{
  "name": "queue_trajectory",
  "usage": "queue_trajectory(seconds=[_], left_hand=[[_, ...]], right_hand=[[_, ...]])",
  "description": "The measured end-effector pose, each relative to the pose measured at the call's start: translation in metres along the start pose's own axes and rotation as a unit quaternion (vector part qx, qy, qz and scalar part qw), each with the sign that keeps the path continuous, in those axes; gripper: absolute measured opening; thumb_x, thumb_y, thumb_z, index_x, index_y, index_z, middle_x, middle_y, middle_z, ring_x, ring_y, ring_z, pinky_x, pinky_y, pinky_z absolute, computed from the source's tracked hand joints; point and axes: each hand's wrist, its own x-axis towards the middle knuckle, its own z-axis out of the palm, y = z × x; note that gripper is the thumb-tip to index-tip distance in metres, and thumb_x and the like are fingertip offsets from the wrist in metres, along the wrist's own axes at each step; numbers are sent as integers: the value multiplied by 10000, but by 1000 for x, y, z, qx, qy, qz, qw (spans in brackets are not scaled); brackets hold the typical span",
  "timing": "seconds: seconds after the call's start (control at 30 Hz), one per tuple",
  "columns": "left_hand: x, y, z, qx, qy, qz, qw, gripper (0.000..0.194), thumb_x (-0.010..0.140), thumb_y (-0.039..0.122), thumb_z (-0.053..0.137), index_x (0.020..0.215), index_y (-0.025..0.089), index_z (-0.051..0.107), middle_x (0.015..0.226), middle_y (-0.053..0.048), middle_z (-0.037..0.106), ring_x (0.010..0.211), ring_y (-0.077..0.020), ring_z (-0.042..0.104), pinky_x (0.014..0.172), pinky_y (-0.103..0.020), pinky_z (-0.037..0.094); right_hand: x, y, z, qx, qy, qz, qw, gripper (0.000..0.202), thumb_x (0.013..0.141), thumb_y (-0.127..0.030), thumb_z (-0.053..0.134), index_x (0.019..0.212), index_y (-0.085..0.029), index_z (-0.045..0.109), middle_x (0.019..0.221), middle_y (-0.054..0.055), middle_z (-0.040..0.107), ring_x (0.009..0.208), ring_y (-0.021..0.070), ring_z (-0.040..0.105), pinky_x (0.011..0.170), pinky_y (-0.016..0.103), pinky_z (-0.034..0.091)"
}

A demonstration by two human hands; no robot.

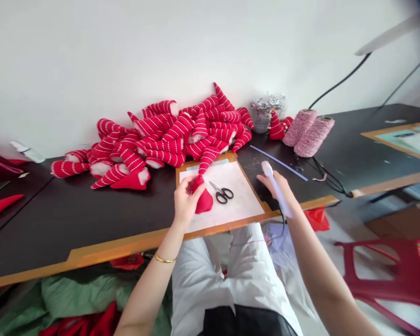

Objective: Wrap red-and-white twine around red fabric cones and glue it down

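- Head view, left side: the left hand (185, 201) was closed around a small red fabric cone (202, 198), fingers wrapped over its upper end and thumb pressing from the near side. The cone sat just above the white mat (238, 205), near that mat's left part.
- Head view, cone's lie: its long axis ran from the pinched top, up and left by the fingertips, down and right to the rounded wider end, which stuck out free of the grip toward the scissors (222, 192).
- Head view, right side: the right hand (278, 189) was wrapped shut around a white glue gun (275, 184), whose tip pointed up and away from the body, toward the back of the dark table (91, 219). A cord seemed to drop from it past the table edge.
- Head view, key relation: the cone lay to the left of the glue gun, well apart from it, with the scissors lying between the two hands on the mat. The left hand alone was at the cone; the gun's tip pointed away from it rather than at it.
- Head view, surroundings: a heap of red striped cones (168, 140) lay against the wall behind the mat, and two twine spools (308, 128) stood beyond the right hand.
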Motion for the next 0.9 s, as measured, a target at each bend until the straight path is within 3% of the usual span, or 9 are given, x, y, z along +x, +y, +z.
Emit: queue_trajectory(seconds=[0.17, 0.27, 0.33, 0.37, 0.43, 0.5, 0.53, 0.7, 0.9], left_hand=[[7, -10, -1, -1, -2, 20, 1000, 469, 755, 357, 799, 1144, 190, 599, 1125, -94, 701, 1025, -222, 688, 951, -363, 528], [4, -14, -5, 0, -14, 25, 1000, 526, 754, 357, 805, 1192, 199, 559, 1156, -101, 689, 1056, -227, 681, 960, -368, 527], [1, -17, -7, 18, -27, 31, 999, 548, 761, 366, 802, 1219, 206, 549, 1193, -107, 674, 1096, -237, 669, 980, -385, 521], [-1, -19, -8, 30, -30, 33, 999, 563, 761, 371, 803, 1235, 209, 544, 1217, -111, 663, 1116, -244, 661, 992, -397, 517], [-5, -22, -10, 46, -27, 34, 998, 611, 759, 379, 808, 1274, 217, 522, 1266, -123, 639, 1155, -259, 644, 1016, -423, 505], [-7, -25, -10, 51, -22, 32, 998, 668, 756, 387, 812, 1317, 223, 489, 1309, -137, 613, 1191, -272, 626, 1039, -444, 493], [-8, -26, -10, 49, -20, 31, 998, 695, 755, 391, 815, 1337, 225, 472, 1331, -145, 597, 1210, -279, 614, 1048, -450, 487], [-16, -24, -15, 52, -24, 38, 998, 740, 750, 406, 820, 1370, 237, 454, 1418, -163, 532, 1310, -307, 543, 1076, -463, 466], [-55, 11, -26, 53, 34, 25, 998, 503, 878, 403, 698, 1320, 248, 515, 1405, -132, 551, 1278, -260, 560, 1073, -423, 454]], right_hand=[[26, 29, -16, -68, 54, 27, 996, 309, 853, -299, 645, 1050, -62, 670, 1144, 275, 641, 1149, 391, 551, 999, 513, 403], [-9, 14, -20, -48, 112, -25, 992, 295, 934, -291, 537, 1119, -100, 666, 1237, 232, 603, 1221, 337, 507, 1049, 475, 384], [-53, 2, -13, 26, 154, -131, 979, 282, 995, -284, 446, 1063, -148, 683, 1077, 163, 660, 1049, 270, 590, 970, 414, 447], [-78, -3, -5, 60, 108, -192, 974, 272, 1007, -289, 447, 1037, -166, 688, 992, 130, 675, 924, 235, 616, 891, 371, 481], [-128, -8, 20, 74, -101, -321, 939, 263, 1003, -288, 481, 953, -180, 715, 817, 79, 670, 752, 189, 625, 747, 295, 494], [-165, -4, 54, -14, -327, -336, 883, 197, 968, -304, 577, 967, -192, 739, 869, 76, 702, 839, 206, 667, 770, 282, 494], [-176, 1, 71, -74, -388, -285, 873, 165, 953, -293, 612, 996, -209, 747, 965, 77, 717, 925, 214, 679, 805, 274, 494], [-180, 31, 131, -186, -385, -170, 888, 173, 804, -60, 681, 937, -102, 784, 1101, 222, 698, 1093, 343, 653, 879, 365, 506], [-179, 49, 147, -216, -370, -127, 895, 311, 722, 50, 595, 937, -52, 795, 1104, 249, 701, 1096, 386, 648, 931, 433, 495]])
